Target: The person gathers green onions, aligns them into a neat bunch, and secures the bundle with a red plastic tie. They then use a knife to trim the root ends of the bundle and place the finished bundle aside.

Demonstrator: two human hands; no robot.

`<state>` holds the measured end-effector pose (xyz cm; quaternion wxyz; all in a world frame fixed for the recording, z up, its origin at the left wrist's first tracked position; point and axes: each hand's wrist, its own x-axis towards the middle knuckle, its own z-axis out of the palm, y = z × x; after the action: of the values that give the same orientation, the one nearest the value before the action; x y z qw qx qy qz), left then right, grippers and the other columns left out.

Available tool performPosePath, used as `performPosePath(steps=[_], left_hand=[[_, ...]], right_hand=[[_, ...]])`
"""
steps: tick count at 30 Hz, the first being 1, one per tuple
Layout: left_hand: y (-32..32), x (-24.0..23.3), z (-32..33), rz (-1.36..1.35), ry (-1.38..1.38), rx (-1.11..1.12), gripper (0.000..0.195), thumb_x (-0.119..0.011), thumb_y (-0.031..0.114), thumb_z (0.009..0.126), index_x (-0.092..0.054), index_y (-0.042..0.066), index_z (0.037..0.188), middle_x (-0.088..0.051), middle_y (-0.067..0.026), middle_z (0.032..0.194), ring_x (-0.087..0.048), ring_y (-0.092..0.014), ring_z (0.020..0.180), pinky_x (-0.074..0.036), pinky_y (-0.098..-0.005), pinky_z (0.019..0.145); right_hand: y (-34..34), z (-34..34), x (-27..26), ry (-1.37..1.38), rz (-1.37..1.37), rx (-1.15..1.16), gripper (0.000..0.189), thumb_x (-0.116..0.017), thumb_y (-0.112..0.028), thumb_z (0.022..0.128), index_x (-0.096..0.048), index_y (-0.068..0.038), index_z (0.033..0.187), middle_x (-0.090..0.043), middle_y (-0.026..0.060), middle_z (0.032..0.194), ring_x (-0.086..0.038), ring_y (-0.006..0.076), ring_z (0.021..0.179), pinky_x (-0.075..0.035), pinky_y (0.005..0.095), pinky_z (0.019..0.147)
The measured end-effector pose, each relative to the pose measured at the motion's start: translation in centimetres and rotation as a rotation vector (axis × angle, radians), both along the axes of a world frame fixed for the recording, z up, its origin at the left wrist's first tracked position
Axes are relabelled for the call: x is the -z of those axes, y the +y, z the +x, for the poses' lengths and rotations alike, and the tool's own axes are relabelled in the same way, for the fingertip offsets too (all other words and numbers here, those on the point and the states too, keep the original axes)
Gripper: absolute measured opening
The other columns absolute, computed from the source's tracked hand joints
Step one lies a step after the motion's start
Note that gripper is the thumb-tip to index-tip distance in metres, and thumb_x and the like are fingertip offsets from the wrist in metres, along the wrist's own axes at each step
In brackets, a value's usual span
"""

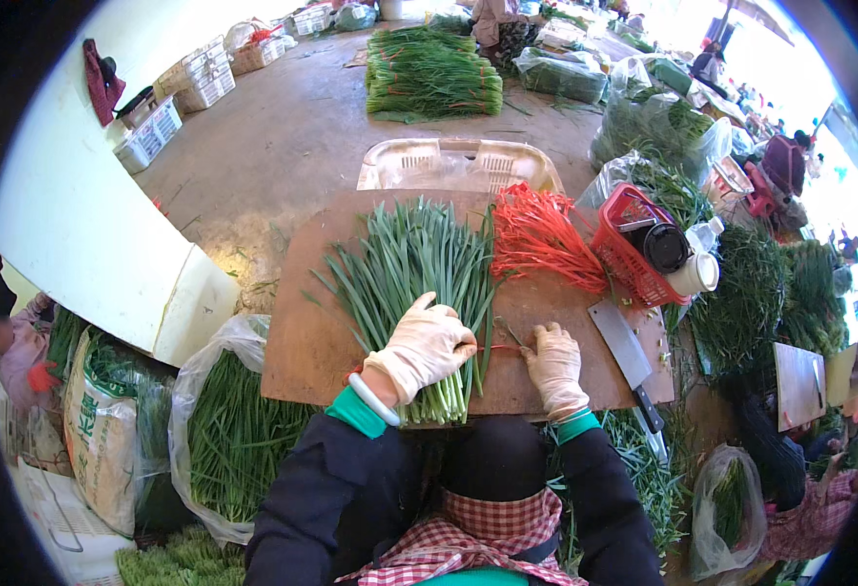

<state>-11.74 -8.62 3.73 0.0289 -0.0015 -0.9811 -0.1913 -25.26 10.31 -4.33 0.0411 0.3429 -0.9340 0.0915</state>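
Observation:
A bunch of flat-leaved green stalks, likely garlic chives (418, 256), lies on a brown wooden board (304, 329), its pale cut ends towards me. Across its lower part rests my left hand (429, 340), gloved, with thumb and forefinger pinched at a thin red strip (501, 347). That strip runs right, to the thumb of my gloved right hand (555, 366), which lies low on the board and seems to pinch its end. Right of that hand is a cleaver (623, 348), its black handle over the board's edge. The strip's course under the bunch is hidden.
A pile of red strips (542, 238) lies beside a red plastic basket (630, 249) holding a white bottle and a black-lidded container. Beyond the board stand a pale crate (458, 165) and stacked tied bundles (433, 73). A plastic bag of greens (235, 432) stands left.

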Motion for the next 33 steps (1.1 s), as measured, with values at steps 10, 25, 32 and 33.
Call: performPosePath(steps=[10,25,32,33], left_hand=[[0.4,2.2,-5.1,0.039,-0.011,0.276,0.024,-0.071,0.017,0.071,-0.070,0.014,0.094,-0.065,-0.0054,0.099,-0.057,-0.026,0.103,-0.038,-0.0431,0.100],[-0.5,2.9,-4.5,0.367,0.157,0.054,0.014,-0.070,0.021,0.081,-0.072,0.009,0.086,-0.069,-0.0063,0.084,-0.062,-0.026,0.078,-0.049,-0.0346,0.074],[-0.4,1.2,-3.8,0.424,0.334,0.057,0.016,-0.069,0.020,0.082,-0.071,0.005,0.082,-0.069,-0.0079,0.084,-0.064,-0.024,0.078,-0.049,-0.0337,0.074],[-0.5,0.9,-3.6,0.331,0.415,0.123,0.017,-0.068,0.022,0.082,-0.071,0.005,0.081,-0.069,-0.0064,0.086,-0.064,-0.025,0.079,-0.047,-0.0349,0.079]], right_hand=[[0.4,0.2,-1.2,-0.315,-0.177,-0.164,0.019,-0.066,-0.023,0.083,-0.059,-0.008,0.091,-0.065,0.0137,0.084,-0.063,0.0349,0.077,-0.050,0.0427,0.068],[2.9,-2.1,-9.9,-0.769,-1.652,0.049,0.018,-0.059,-0.018,0.092,-0.065,-0.004,0.102,-0.065,0.0035,0.091,-0.060,0.0119,0.084,-0.049,0.0271,0.076],[-2.5,2.7,-1.3,-1.118,-1.036,-0.068,0.025,-0.070,-0.003,0.082,-0.065,-0.002,0.106,-0.066,0.0007,0.093,-0.059,0.0082,0.082,-0.050,0.0220,0.075],[-3.2,3.0,-0.6,-1.214,-1.110,-0.122,0.023,-0.071,-0.002,0.082,-0.065,-0.002,0.105,-0.065,0.0008,0.092,-0.059,0.0082,0.082,-0.050,0.0219,0.075]])
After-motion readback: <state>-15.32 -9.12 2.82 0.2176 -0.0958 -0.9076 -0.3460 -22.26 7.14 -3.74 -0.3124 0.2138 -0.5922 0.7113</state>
